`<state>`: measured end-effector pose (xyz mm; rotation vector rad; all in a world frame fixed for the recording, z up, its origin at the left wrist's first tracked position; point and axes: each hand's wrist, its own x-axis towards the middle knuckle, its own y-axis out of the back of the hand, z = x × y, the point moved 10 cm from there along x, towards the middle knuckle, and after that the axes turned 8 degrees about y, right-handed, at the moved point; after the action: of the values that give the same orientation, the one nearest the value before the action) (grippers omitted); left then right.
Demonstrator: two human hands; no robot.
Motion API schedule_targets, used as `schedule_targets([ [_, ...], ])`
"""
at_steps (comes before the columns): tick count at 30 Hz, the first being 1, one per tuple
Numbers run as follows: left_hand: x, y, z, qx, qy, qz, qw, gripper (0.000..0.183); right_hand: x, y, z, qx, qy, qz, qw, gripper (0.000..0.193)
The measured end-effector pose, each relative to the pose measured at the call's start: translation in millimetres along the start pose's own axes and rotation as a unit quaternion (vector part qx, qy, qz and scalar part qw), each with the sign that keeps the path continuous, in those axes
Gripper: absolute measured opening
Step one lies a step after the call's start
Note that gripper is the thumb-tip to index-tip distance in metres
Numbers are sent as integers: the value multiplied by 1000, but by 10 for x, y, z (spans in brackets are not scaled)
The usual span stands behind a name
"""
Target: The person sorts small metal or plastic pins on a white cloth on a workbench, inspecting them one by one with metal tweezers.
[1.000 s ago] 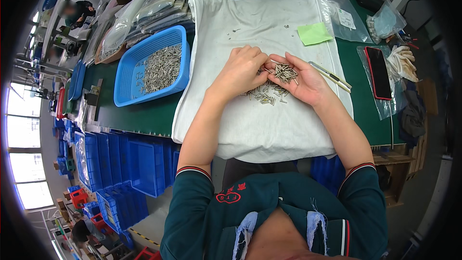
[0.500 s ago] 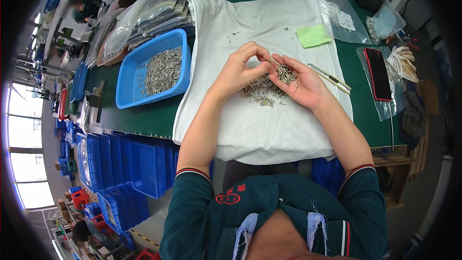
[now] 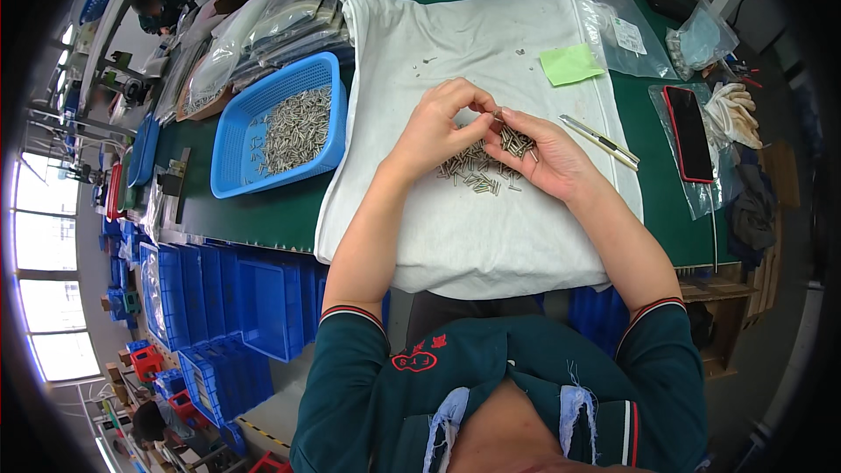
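Observation:
Over the white cloth [image 3: 412,236], my right hand [image 3: 554,162] is cupped, palm up, around a cluster of small metal pins [image 3: 517,144]. Its thumb and fingertips close in toward my left hand [image 3: 442,129]. The left thumb and index finger pinch at a small metal pin [image 3: 498,114] beside the right fingertips; its exact shape is too small to tell. Beneath both hands lies a loose pile of the same pins [image 3: 477,177], partly hidden by the fingers. To the left, a blue plastic basket [image 3: 229,142] holds many more pins.
Right of the hands lie a pen-like tool [image 3: 589,133] and a green paper slip [image 3: 571,66]. Beyond them are a red-edged phone [image 3: 689,136] and a white glove [image 3: 734,116]. Stacked plastic-wrapped packs [image 3: 293,22] stand at the back left. Blue crates [image 3: 272,307] sit below the table's left edge.
My right hand has turned inward, its fingers curling more around the pins. The left hand has shifted only slightly. A person in the far left background has moved.

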<state>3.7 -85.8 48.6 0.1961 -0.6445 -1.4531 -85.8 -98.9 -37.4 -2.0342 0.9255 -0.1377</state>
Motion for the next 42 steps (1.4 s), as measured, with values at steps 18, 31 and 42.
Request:
schedule_targets([
  [18,16,-27,-34,-18,-7,26,999,13,-4,-2,-42,-34,16,5,999,20],
  [31,2,-3,-10,44,-26,60,997,14,-13,7,-60,-30,23,24,999,21],
  [42,-21,-43,39,25,-14,41,999,17,29,69,-22,32,4,12,999,19],
])
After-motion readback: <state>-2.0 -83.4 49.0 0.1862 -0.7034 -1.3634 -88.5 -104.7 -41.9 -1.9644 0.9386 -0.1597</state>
